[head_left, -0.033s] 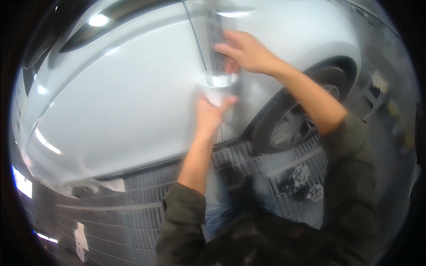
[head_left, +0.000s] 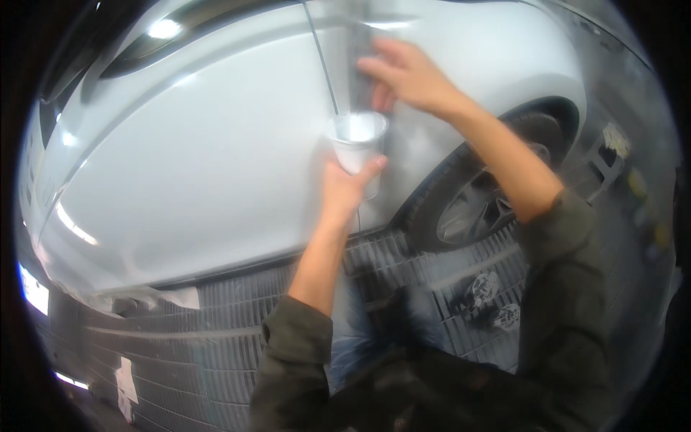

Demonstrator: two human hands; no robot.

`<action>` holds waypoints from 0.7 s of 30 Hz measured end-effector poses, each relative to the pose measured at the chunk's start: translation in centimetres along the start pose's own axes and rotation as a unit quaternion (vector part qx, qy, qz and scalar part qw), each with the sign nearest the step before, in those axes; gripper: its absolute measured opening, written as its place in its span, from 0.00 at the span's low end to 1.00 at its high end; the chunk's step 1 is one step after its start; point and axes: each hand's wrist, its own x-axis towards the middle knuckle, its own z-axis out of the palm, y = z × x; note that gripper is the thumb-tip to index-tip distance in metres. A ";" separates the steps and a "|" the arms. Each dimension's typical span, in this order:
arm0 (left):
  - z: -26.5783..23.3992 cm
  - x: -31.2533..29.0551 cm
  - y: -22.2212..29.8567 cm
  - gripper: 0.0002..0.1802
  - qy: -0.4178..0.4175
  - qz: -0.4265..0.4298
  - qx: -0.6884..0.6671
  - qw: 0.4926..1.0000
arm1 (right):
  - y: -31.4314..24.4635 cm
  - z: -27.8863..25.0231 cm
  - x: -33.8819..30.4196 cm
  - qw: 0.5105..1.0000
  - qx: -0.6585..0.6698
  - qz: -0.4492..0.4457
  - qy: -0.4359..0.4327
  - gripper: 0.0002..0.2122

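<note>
My left hand [head_left: 345, 186] is wrapped round a white cup [head_left: 354, 153], its thumb along the cup's near side. The cup is upright or nearly so, and its mouth shows a pale, shiny inside. Above it, my right hand [head_left: 409, 78] pinches a flat grey mixing stick [head_left: 355, 57], smeared by motion. The stick's lower end hangs at or just over the cup's rim; whether it touches cannot be made out. Both hands are in front of the white car's side [head_left: 201, 165], near a door seam [head_left: 322, 65].
A car wheel [head_left: 468, 205] stands right of the cup. Slatted grating [head_left: 230, 338] covers the floor beneath me. Crumpled sheeting [head_left: 165, 297] runs along the car's lower edge at left, and a pale paper scrap [head_left: 126, 385] lies farther left. My shoes [head_left: 495, 299] appear lower right.
My right hand has risen slightly with the mixing stick, uncovering more of the cup's mouth. The left hand and the cup have hardly moved.
</note>
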 end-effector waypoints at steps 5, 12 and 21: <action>-0.1 0.8 -0.1 0.35 -0.019 -0.020 0.014 1.000 | 1.5 -0.4 1.3 0.998 -0.027 -0.019 0.059 0.13; -1.3 2.0 -2.3 0.29 -0.016 -0.005 0.047 0.999 | 0.6 0.0 1.8 0.993 0.009 -0.028 0.114 0.12; 0.5 -1.0 -4.4 0.50 0.028 0.055 0.085 0.994 | 0.9 -1.6 -1.6 0.999 -0.005 0.036 0.001 0.09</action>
